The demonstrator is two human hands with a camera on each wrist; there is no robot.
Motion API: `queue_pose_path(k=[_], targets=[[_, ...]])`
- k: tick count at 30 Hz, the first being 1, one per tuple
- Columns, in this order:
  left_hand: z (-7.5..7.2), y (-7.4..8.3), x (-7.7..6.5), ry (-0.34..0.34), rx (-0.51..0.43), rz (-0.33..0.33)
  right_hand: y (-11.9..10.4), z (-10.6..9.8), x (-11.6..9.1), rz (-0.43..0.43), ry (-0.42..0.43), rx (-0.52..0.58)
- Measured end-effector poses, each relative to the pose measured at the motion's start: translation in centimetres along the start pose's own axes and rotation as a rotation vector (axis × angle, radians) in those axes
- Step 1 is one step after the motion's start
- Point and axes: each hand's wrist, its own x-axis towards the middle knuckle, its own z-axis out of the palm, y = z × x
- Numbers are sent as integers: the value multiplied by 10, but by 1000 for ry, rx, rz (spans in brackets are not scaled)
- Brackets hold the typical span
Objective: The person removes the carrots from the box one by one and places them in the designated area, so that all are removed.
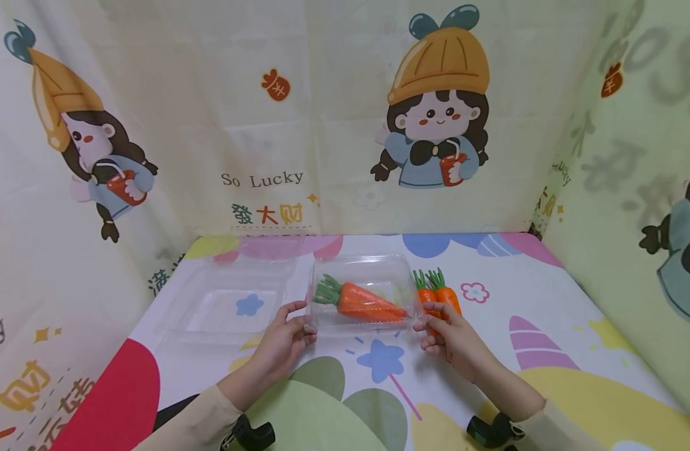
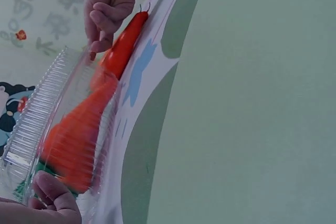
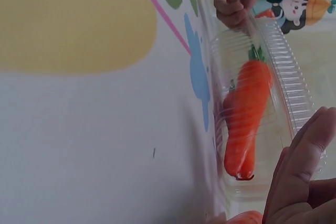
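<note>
A clear plastic box (image 1: 356, 263), with orange carrots (image 1: 370, 302) with green tops inside, sits in the middle, between both hands. My left hand (image 1: 285, 341) pinches its near left corner; in the left wrist view its thumb and fingers bend around the ribbed rim. At the near right corner, my right hand (image 1: 452, 338) holds the rim between thumb and fingers. The carrots lie slantwise, tops to the left; clear plastic blurs how many there are. Just beyond the right hand lie two more carrots (image 1: 446, 295) on the table, partly hidden by that hand.
Another clear plastic box (image 1: 209, 313) stands at the left of the table, its outline faint. The patterned tablecloth (image 1: 491, 344) reaches back to a printed cloth wall (image 1: 333, 144). Similar printed cloth hangs at left and right.
</note>
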Motion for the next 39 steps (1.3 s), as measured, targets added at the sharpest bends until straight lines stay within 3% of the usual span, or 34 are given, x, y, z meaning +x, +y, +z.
queue_pose_path(k=[11,21,29,39], targets=[[-5,-2,-13,-16,-59,-29,3,-14,-1,85,-92,228],[-5,-4,-16,-2,-33,-27,6,-16,-2,94,-103,251],[-5,-5,-18,-30,-44,-42,3,-11,-2,81,-41,300],[-3,-13,-17,23,-48,-37,8,-8,-3,76,-64,270]])
